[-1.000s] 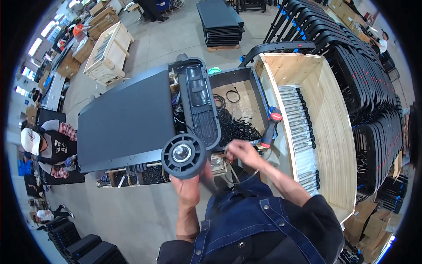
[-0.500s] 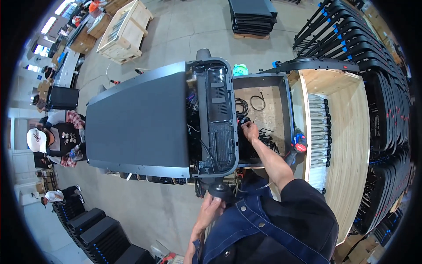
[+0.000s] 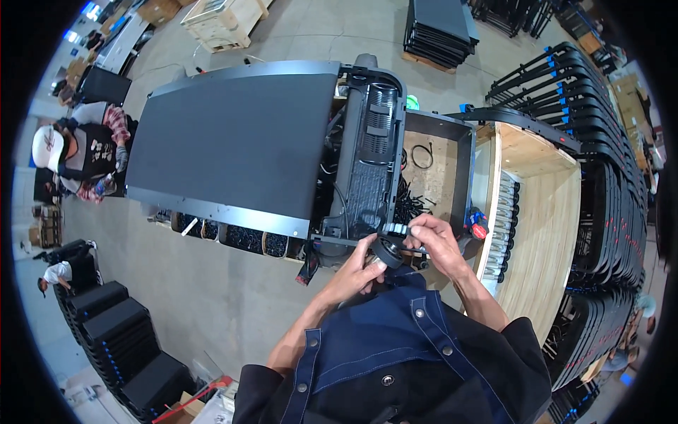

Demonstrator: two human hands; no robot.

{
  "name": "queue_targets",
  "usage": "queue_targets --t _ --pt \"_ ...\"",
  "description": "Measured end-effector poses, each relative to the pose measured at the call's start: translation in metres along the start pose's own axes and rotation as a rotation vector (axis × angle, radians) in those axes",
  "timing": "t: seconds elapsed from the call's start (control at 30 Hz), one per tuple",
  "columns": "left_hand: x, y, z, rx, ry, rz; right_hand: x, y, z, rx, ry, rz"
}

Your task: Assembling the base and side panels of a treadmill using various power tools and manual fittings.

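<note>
Close in front of my body, my left hand grips a black wheel with a metal centre. My right hand pinches a small dark part with a pale ribbed edge, held just above the wheel. Whether the part touches the wheel I cannot tell. Both hands are at the near corner of a treadmill base, which has a flat black belt and an uncovered end housing. Right of it, a tray holds black screws or bolts and a looped black cable.
A red and blue power tool hangs by the tray. Further right stands a wooden crate with metal rods. Stacked black frames line the right side. Another person is at the base's far left end; small-parts bins sit below it.
My right hand has left the tray and come to the wheel, carrying the small ribbed part. My left hand has raised the wheel and moved right. The whole view has shifted.
</note>
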State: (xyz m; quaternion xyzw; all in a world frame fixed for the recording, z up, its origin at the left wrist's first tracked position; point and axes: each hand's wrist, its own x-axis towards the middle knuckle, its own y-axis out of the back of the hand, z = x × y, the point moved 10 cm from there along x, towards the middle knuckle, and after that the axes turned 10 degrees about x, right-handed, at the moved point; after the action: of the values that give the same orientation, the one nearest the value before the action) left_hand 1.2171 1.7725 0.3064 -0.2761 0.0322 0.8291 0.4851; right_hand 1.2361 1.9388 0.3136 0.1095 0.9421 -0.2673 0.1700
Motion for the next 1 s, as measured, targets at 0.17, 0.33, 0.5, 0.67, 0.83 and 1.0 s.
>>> queue_targets --t 0.17,0.33,0.5,0.67,0.83,1.0 --pt "-0.017 0.005 -0.004 0.003 -0.085 0.021 -0.014 -0.034 0.003 -0.072 -0.008 -0.042" --pt "-0.033 0.018 -0.009 0.071 -0.121 0.078 -0.049 -0.13 -0.042 -0.824 0.491 -0.208" --pt "-0.04 0.037 -0.009 -0.109 -0.217 0.156 -0.036 -0.071 0.029 -0.508 0.032 0.051" --pt "-0.039 0.051 0.013 -0.122 -0.161 0.297 -0.031 -0.077 0.003 -0.68 0.263 0.044" --pt "-0.002 0.061 0.092 0.528 -0.239 0.364 0.008 -0.107 -0.05 -0.973 0.514 -0.099" --pt "0.079 0.089 0.217 1.115 -0.383 0.548 0.134 -0.037 -0.078 -0.405 0.569 0.199"
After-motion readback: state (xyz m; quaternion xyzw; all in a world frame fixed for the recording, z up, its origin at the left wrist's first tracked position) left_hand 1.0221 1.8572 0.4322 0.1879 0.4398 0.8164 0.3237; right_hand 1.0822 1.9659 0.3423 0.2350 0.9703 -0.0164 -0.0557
